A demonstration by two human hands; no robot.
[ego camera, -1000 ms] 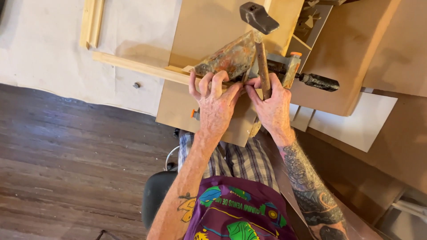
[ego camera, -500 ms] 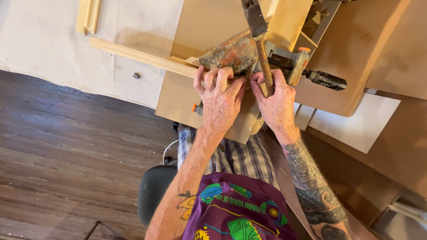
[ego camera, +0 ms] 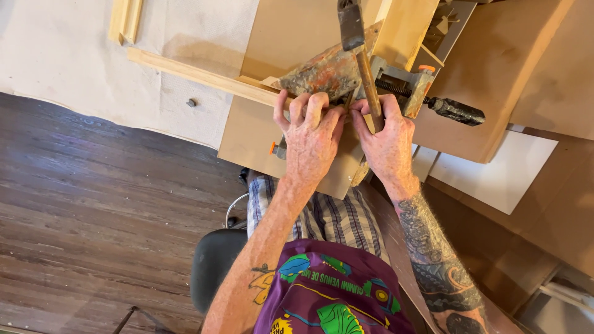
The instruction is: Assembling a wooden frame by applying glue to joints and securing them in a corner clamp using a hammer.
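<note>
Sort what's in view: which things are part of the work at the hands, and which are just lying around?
In use: left hand and right hand, the right gripping the hammer; paint-stained block; corner clamp; long wooden strip.

Lying about: short wood pieces; small dark bit on the cloth; white panel.

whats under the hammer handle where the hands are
Under the hammer handle lie a paint-stained block and a metal clamp on a brown board. The left hand and right hand cover what sits directly beneath them.
</note>
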